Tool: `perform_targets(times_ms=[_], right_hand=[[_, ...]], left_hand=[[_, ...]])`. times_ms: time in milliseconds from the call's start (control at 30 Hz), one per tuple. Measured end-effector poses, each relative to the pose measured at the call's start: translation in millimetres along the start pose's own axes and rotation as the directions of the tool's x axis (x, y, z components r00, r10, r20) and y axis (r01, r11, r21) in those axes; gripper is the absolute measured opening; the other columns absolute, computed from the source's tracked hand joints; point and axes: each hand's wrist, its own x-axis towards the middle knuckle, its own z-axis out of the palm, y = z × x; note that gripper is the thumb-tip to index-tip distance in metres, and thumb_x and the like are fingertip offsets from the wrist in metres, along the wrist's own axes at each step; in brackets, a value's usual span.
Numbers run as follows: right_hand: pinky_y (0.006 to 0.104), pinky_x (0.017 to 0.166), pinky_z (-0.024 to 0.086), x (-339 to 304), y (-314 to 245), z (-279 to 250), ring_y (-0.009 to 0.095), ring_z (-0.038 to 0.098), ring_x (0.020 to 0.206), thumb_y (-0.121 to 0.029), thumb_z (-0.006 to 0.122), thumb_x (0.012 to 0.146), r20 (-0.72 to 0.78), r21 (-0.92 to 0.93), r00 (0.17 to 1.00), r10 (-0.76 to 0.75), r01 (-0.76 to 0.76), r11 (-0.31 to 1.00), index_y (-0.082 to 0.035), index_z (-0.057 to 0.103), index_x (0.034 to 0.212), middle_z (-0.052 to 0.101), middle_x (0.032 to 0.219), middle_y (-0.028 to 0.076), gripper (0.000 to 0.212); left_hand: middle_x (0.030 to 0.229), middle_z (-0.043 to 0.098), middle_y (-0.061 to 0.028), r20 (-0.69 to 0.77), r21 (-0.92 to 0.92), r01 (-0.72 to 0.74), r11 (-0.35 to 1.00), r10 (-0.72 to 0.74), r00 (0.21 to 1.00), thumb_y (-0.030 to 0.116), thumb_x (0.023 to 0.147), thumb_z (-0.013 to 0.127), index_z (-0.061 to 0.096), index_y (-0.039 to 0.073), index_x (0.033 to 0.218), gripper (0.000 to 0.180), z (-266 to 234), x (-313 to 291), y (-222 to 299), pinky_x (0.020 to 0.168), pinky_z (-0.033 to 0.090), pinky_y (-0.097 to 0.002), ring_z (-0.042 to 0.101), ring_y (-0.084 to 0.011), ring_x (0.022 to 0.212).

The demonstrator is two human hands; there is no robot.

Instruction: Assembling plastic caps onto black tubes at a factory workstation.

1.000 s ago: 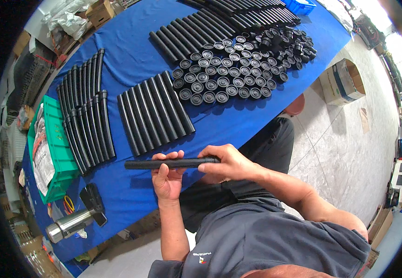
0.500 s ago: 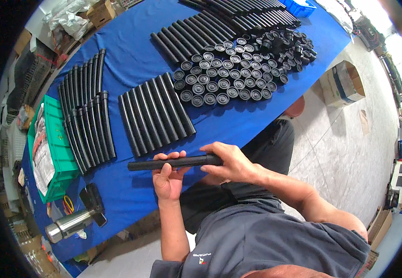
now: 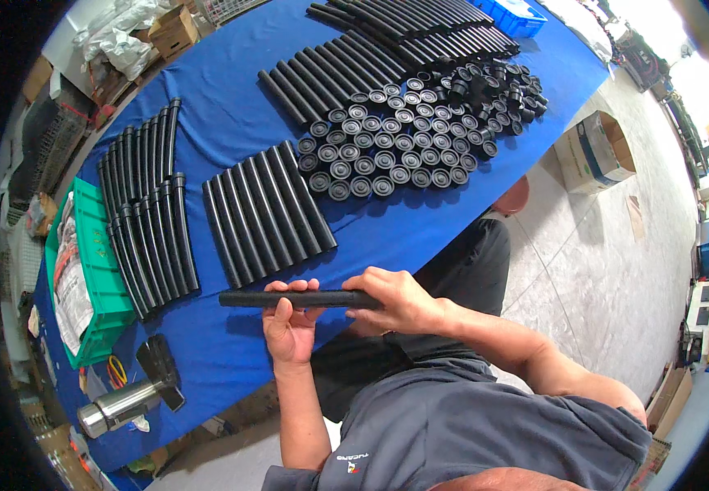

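A straight black tube is held level over the near edge of the blue-covered table. My left hand grips its middle from below, thumb on the near side and fingers round the far side. Around the tube's right end my right hand is closed, hiding that end. Beyond the hands lies a row of black tubes side by side. To its right, round black caps stand close together, with a loose heap of them farther back.
Black tubes with thicker ends lie at the left, beside a green crate holding paper. More tubes fill the back. A steel flask and a dark phone-like object are at the near left. A cardboard box stands on the floor.
My right hand has closed farther over the tube's right end, covering the thicker piece that showed there before. The tube sits slightly lower and farther left in view.
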Motion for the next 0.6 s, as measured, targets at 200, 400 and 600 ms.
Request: perform_targets(times_ms=[200, 400, 600], right_hand=[[0.0397, 0.060, 0.054, 6, -8, -8, 0.031, 0.064, 0.080, -0.018, 0.074, 0.082, 0.600, 0.480, 0.600, 0.528, -0.799, 0.363, -0.004, 0.057, 0.118, 0.061, 0.093, 0.016, 0.042], [0.0415, 0.065, 0.054, -1, 1, 9, 0.032, 0.064, 0.079, -0.017, 0.074, 0.082, 0.059, 0.120, 0.991, 0.122, -0.128, 0.984, -0.003, 0.059, 0.116, 0.062, 0.090, 0.016, 0.041], [0.0352, 0.059, 0.052, 2, -3, 6, 0.024, 0.066, 0.067, -0.023, 0.074, 0.085, 0.084, 0.289, 0.934, 0.346, -0.355, 0.889, 0.001, 0.064, 0.104, 0.065, 0.075, 0.016, 0.032]], left_hand=[[0.118, 0.065, -0.0192, -0.019, 0.000, 0.003, 1.000, -0.003, 1.000, 0.008, 0.096, 0.060, 0.056, 0.007, 0.120, 0.025, 0, 1, 0, 0.095, 0.054, -0.0588, 0.059, -0.0370, 0.119], [0.120, 0.064, -0.0196, -0.022, -0.007, -0.007, 1.000, 0.007, 1.000, 0.008, 0.094, 0.062, 0.056, 0.008, 0.121, 0.028, 0, -1, 2, 0.095, 0.053, -0.0597, 0.058, -0.0376, 0.121], [0.117, 0.065, -0.0204, -0.089, -0.045, 0.008, 0.999, -0.012, 0.996, -0.002, 0.089, 0.064, 0.058, 0.008, 0.116, 0.029, 7, -1, 1, 0.095, 0.054, -0.0576, 0.058, -0.0405, 0.120]])
